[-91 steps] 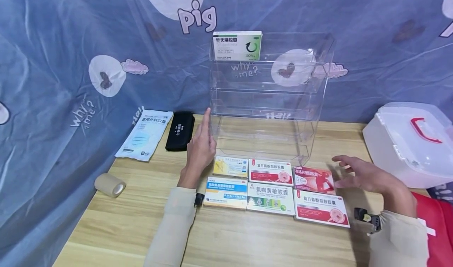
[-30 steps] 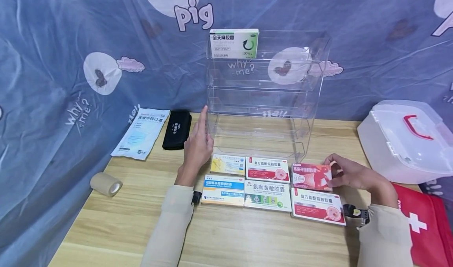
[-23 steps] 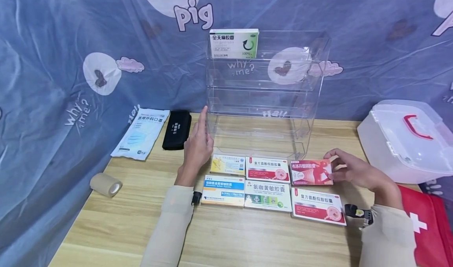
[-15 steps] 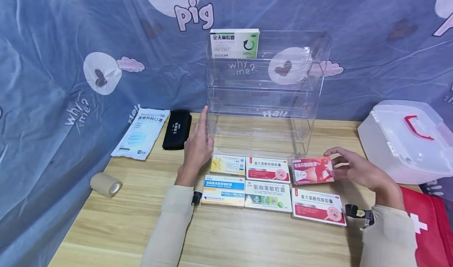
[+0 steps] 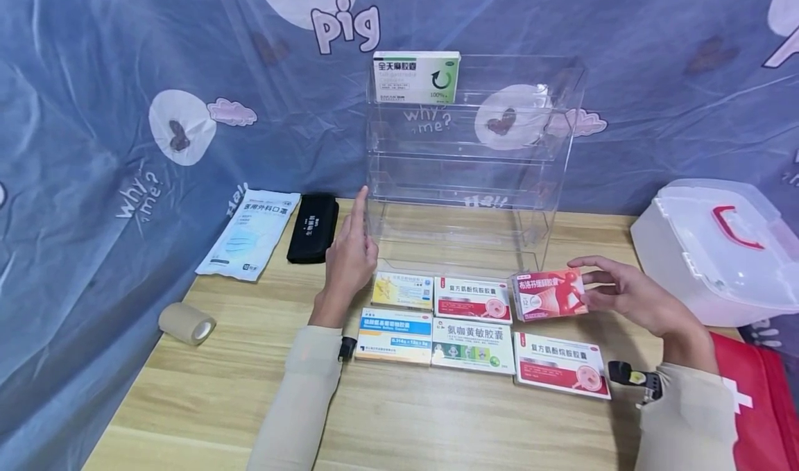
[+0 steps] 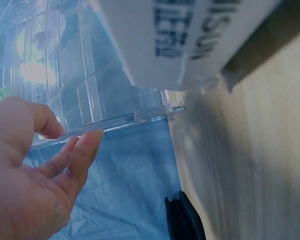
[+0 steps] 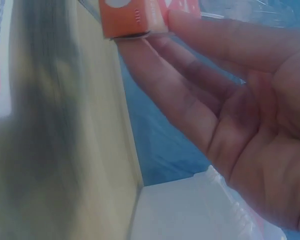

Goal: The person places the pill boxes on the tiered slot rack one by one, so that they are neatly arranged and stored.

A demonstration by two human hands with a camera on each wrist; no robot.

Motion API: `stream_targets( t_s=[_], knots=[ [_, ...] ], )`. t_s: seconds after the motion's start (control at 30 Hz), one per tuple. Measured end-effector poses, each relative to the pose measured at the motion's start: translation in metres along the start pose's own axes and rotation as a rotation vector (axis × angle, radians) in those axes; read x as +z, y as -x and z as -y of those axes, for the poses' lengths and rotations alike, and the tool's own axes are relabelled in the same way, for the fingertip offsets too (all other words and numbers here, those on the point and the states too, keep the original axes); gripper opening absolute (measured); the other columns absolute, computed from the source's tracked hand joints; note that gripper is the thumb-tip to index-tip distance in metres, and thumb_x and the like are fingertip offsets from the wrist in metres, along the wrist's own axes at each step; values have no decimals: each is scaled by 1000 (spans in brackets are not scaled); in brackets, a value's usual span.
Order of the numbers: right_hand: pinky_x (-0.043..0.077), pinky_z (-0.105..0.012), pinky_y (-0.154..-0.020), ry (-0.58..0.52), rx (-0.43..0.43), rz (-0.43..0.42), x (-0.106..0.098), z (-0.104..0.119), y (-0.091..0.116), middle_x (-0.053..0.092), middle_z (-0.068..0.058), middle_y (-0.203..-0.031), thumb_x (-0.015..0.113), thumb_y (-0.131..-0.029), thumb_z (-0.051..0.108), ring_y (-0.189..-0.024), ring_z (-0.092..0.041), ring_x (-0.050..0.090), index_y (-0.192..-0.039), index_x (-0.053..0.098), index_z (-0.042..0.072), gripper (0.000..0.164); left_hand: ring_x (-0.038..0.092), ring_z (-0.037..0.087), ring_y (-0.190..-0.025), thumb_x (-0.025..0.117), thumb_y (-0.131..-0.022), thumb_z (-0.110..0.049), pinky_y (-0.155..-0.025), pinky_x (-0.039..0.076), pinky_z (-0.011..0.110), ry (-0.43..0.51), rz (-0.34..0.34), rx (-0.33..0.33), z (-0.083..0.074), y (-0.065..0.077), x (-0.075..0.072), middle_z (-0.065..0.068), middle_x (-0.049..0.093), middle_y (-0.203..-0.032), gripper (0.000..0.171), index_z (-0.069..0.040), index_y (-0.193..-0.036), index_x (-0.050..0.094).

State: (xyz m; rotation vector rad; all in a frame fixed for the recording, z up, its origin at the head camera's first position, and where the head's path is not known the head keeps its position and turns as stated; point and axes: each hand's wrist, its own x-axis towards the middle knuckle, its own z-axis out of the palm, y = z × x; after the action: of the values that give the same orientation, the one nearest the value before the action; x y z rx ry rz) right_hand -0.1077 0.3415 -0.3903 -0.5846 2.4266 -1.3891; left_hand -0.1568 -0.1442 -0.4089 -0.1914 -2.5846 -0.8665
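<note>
With thumb and fingertips, my right hand (image 5: 637, 301) pinches the right end of a red-pink medicine box (image 5: 544, 295). The box is lifted a little and tilted in front of the rack's right corner; its orange end (image 7: 125, 20) shows in the right wrist view. My left hand (image 5: 351, 259) grips the left side edge of a clear acrylic display rack (image 5: 462, 155), thumb on one side of the panel and fingers on the other (image 6: 82, 155). A green-and-white medicine box (image 5: 416, 78) stands at the left of the rack's top tier.
Several medicine boxes lie in rows before the rack, among them a red-and-white box (image 5: 562, 365) and a blue-and-white box (image 5: 394, 336). Left are a mask packet (image 5: 250, 235), black case (image 5: 313, 228) and tan bandage roll (image 5: 186, 323). Right are a white storage box (image 5: 711, 249) and red pouch (image 5: 758, 401).
My right hand has reached the red-pink medicine box, taken hold of its right end and raised it slightly off the table, tilting it. The left hand has stayed on the rack.
</note>
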Motion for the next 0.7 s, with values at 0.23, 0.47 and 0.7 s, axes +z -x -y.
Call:
stream_targets(
  t_s=[0.23,0.47,0.7],
  knots=[
    [61,-20,-82,25,-11,-54,3,15,0,69,24,-123,65,-98,-11,-110,7,68,-153,53,15,63,50,26,-63,60,-97,2,-51,40,35,-3,1,-8,0,1,-1,17,67,-126,96,-33,-174,14],
    [60,-16,-81,20,-58,-185,7,31,-3,65,22,-125,66,-94,-17,-105,8,70,-155,51,11,69,53,27,-66,59,-97,1,-53,43,37,-1,25,-21,-1,2,0,16,67,-131,97,-35,-174,12],
    [60,-14,-81,-187,-108,-358,14,51,-30,71,15,-121,64,-94,-21,-100,4,74,-151,57,10,65,53,28,-66,60,-96,2,-52,43,37,-2,6,-9,-1,1,0,17,67,-131,97,-33,-174,14]
  ],
)
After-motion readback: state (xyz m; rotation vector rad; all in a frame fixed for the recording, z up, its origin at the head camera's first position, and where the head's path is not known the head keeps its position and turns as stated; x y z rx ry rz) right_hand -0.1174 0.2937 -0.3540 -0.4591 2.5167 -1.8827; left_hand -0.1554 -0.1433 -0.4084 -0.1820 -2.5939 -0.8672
